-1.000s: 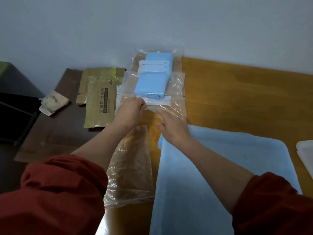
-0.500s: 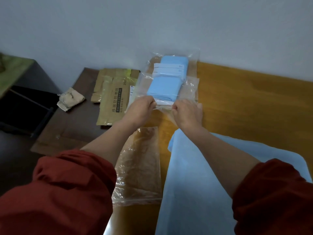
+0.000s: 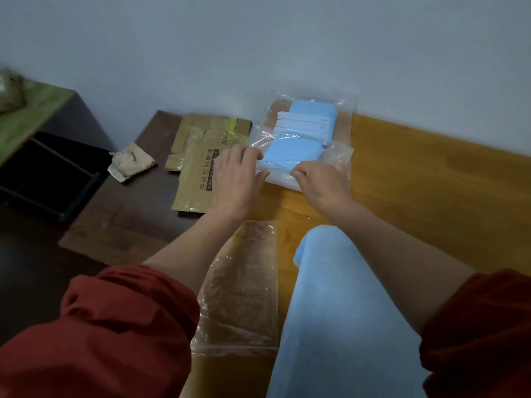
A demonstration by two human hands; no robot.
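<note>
A clear plastic zip bag (image 3: 339,155) holding a folded light-blue cloth (image 3: 293,153) lies on the wooden table (image 3: 431,179) near the wall. My left hand (image 3: 237,175) pinches the bag's near edge at its left end. My right hand (image 3: 321,179) pinches the same edge further right, fingers curled over the plastic. Behind it lies a second clear bag (image 3: 313,116) with blue cloth and white paper strips inside.
An empty clear bag (image 3: 241,288) lies flat between my forearms. A large light-blue sheet (image 3: 344,326) covers the near right of the table. Flattened brown printed envelopes (image 3: 198,165) and a crumpled beige scrap (image 3: 130,162) sit on the dark table at left.
My right hand moved up from the blue sheet to the bag's near edge and took hold of it. Both hands now pinch that edge, close together.
</note>
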